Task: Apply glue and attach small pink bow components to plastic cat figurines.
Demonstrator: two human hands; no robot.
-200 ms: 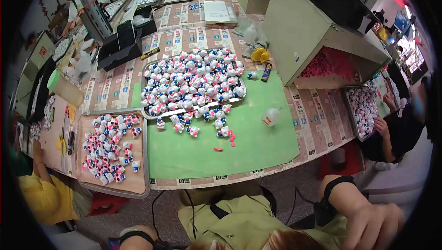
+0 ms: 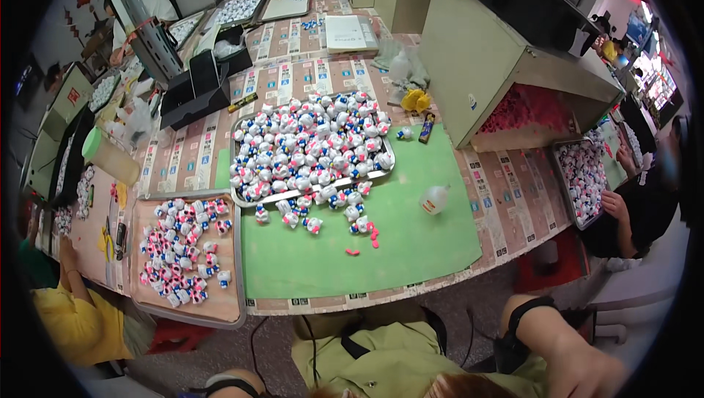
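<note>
At lower right, the right hand (image 2: 585,376) slips deeper into the frame's edge, grip unreadable, left hand unseen, figurines (image 2: 313,226) untouched!

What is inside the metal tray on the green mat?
The metal tray holds a heap of small white figurines with blue and pink parts. The tray's floor cannot be seen under the heap, nor can the lowest figurines.

A green-lidded jar (image 2: 116,163) stands left of the black box (image 2: 196,108); a white book (image 2: 348,33) lies right of that box, a beige cabinet (image 2: 473,68) farther right.
</note>
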